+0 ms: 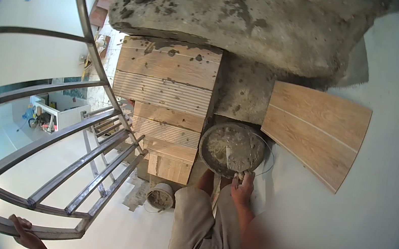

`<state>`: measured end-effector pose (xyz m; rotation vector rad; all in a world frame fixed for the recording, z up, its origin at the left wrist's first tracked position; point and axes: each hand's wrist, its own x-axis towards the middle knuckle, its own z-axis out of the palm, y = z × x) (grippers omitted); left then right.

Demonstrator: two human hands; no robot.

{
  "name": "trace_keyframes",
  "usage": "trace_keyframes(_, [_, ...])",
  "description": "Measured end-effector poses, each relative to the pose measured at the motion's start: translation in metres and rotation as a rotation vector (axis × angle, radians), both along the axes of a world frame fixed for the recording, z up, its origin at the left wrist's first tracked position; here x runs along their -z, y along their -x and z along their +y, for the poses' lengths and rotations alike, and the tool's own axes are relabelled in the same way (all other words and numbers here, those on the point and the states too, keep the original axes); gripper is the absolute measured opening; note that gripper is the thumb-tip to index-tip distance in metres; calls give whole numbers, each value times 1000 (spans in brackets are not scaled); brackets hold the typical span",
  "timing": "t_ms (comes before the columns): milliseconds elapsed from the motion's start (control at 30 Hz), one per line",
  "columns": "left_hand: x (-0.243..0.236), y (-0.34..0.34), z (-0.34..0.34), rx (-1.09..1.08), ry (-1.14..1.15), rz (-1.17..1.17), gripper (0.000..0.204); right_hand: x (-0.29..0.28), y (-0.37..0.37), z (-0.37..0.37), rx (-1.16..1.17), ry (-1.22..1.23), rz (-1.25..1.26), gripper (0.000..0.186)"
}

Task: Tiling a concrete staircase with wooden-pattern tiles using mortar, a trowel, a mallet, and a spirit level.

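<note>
My left hand (25,233) is closed round the lowest visible bar of a metal railing (36,230) at the lower left. At the near rim of a black bucket (201,147), my right hand (242,187) is closed on a trowel, its handle mostly hidden by my fingers. The trowel's blade (238,160) lies smeared with grey mortar (221,140) inside the bucket. A thin wire handle hangs out on the bucket's right side.
Wood-look tiles cover a stair flight (163,89) left of the bucket. A loose wood-look panel (316,130) leans by the white wall at right. Rough concrete (240,18) fills the top. A smaller mortar bucket (162,188) stands lower left, beside my legs.
</note>
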<state>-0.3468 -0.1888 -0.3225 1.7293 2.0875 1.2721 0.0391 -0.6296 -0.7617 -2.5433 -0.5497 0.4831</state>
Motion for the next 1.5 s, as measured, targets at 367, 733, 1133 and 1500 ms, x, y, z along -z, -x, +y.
trace_keyframes(367, [7, -2, -7, 35, 54, -102, 27, -48, -195, 244, -299, -155, 211, 32])
trace_keyframes(733, [-14, 33, -11, -84, 72, 1072, 21, -170, -257, 261, -270, -62, 520, 37])
trace_keyframes(1133, [3, 27, -16, -43, 40, 187, 21, -36, -242, 324, -562, 288, -5, 49])
trace_keyframes(1500, [3, 23, -23, 10, 37, -31, 22, -130, -249, 307, -533, -24, 99, 45])
